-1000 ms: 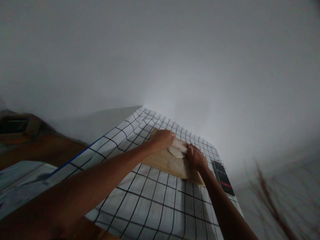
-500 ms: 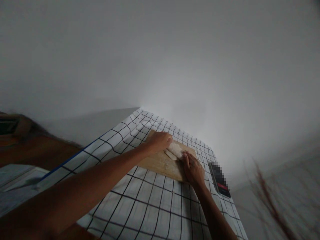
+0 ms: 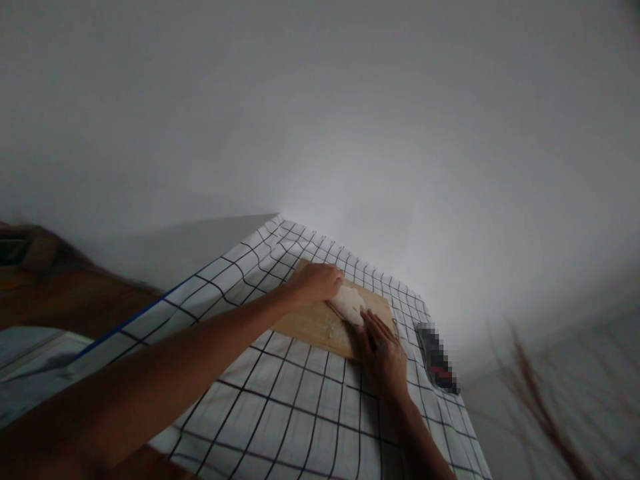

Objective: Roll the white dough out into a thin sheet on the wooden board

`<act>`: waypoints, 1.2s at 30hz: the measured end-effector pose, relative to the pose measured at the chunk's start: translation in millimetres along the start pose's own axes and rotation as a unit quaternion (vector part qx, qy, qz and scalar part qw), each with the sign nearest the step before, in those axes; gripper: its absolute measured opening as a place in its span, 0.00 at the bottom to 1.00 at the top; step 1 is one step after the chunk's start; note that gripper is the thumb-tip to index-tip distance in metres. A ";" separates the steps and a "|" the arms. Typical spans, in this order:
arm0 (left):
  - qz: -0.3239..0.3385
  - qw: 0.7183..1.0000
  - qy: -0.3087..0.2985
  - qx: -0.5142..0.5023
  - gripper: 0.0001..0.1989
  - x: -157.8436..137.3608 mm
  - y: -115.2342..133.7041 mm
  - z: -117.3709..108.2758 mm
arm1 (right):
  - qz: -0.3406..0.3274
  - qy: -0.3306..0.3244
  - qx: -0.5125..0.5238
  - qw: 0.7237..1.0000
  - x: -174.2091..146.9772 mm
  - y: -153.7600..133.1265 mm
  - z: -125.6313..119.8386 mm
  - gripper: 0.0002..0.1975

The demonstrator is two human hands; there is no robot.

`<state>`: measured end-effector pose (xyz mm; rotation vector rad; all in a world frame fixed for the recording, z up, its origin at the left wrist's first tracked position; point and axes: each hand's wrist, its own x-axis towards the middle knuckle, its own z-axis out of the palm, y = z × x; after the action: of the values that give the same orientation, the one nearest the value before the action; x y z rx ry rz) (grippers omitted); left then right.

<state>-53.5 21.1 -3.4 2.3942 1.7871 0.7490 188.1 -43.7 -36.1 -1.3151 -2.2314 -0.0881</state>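
A pale, flattened piece of dough (image 3: 349, 305) lies on a wooden board (image 3: 310, 327), which rests on a checked tablecloth. My left hand (image 3: 323, 281) is closed at the dough's far left end, knuckles up, and its fingertips are partly hidden. From the right, my right hand (image 3: 384, 350) reaches in with its fingers stretched out, their tips touching the dough's near right edge. Light traces of flour or dough show on the board just below the dough.
The white tablecloth (image 3: 280, 400) with dark grid lines covers the table up to the wall. A dark, partly pixelated flat object (image 3: 439, 363) lies near the right edge. Blurred thin brown twigs (image 3: 533, 387) stand at the lower right.
My right hand has drawn slightly back toward me, and its fingers have straightened from a curl over the dough. More of the dough shows now. The left hand stays in place.
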 end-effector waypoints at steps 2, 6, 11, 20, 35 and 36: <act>0.033 0.998 0.024 0.038 0.16 -3.8 2.4 -0.2 | -0.010 0.006 -0.002 1.000 -2.1 -0.6 0.0 0.21; 0.102 0.984 0.094 0.111 0.17 -9.5 7.0 8.0 | -0.019 0.007 0.000 1.000 -4.2 -1.3 0.3 0.21; 0.119 0.987 0.055 0.097 0.20 -0.7 5.8 23.2 | -0.014 0.001 0.001 1.000 0.1 -1.2 -0.7 0.21; -0.012 0.993 -0.113 -0.010 0.25 30.1 -1.0 20.3 | 0.024 0.001 -0.058 0.998 12.9 -12.0 -9.7 0.18; 0.035 0.998 -0.042 0.041 0.26 -3.1 -4.8 22.5 | -0.001 0.013 -0.055 0.998 -8.6 -20.3 -5.4 0.20; 0.035 0.998 -0.045 0.038 0.26 -2.6 -4.3 21.6 | -0.006 0.015 -0.056 0.998 -8.3 -19.4 -4.6 0.19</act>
<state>-48.9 25.2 -24.8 2.5066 1.7367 0.5776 177.0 -61.9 -32.1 -1.3497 -2.2372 -0.2399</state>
